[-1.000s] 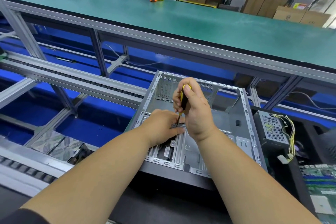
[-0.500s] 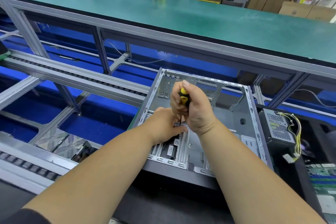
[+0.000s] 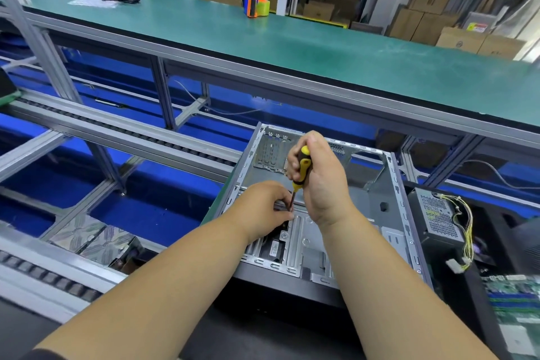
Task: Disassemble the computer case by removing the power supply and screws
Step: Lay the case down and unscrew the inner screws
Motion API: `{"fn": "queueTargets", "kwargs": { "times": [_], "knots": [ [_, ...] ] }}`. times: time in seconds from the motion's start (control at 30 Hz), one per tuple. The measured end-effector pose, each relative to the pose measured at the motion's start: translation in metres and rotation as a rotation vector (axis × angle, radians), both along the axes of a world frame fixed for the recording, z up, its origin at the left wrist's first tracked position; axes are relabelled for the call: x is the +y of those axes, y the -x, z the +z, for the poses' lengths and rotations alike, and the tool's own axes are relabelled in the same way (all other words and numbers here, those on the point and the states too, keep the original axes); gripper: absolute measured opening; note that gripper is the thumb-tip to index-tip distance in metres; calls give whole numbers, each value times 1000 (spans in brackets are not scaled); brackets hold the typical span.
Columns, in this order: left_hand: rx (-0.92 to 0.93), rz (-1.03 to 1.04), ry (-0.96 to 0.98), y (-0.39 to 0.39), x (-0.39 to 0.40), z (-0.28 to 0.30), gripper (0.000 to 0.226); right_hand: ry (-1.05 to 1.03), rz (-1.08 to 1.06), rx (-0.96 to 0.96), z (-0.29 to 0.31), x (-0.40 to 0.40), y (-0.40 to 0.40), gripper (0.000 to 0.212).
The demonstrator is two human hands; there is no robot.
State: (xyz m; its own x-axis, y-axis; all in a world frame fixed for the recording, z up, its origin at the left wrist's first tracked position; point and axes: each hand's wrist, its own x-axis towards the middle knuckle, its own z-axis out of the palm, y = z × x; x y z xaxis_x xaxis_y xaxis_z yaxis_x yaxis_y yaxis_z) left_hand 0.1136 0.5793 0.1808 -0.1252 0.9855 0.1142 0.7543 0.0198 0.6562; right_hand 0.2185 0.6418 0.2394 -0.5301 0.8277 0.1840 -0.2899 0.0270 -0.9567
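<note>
The right hand (image 3: 320, 181) is wrapped around a yellow-and-black screwdriver (image 3: 301, 166), held upright at frame centre; its shaft is pinched by the left hand (image 3: 263, 204) inside the open computer case (image 3: 391, 213). The power supply (image 3: 438, 216) is seen at right, outside the case.

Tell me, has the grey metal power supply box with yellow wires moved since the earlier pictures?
No. The power supply box lies just right of the open grey computer case, as before; only the camera has shifted.
</note>
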Motion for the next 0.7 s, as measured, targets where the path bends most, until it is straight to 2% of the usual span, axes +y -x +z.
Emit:
{"fn": "queueTargets", "kwargs": {
  "times": [0.1,0.2,0.3,0.43,0.6,0.7],
  "knots": [
    [-42,22,10,1,0,-1,12,-70,-21,-48,-1,-10,8,28],
    [-55,30,6,1,0,1,13,-94,-29,-8,-3,-15,16,30],
    [-62,17,-1,2,0,1,16,-77,-28,60,-8,-13,17,24],
    [-70,-19,-22,2,2,1,8,-31,-43,94,-9,-9,16,16],
    [-31,-31,-2,4,4,-2,10,-112,-105,102,-10,-11,9,16],
    [-8,-21,-8,4,3,-2,16,-87,-169,93,-10,-10,5,19]
  ]
}}
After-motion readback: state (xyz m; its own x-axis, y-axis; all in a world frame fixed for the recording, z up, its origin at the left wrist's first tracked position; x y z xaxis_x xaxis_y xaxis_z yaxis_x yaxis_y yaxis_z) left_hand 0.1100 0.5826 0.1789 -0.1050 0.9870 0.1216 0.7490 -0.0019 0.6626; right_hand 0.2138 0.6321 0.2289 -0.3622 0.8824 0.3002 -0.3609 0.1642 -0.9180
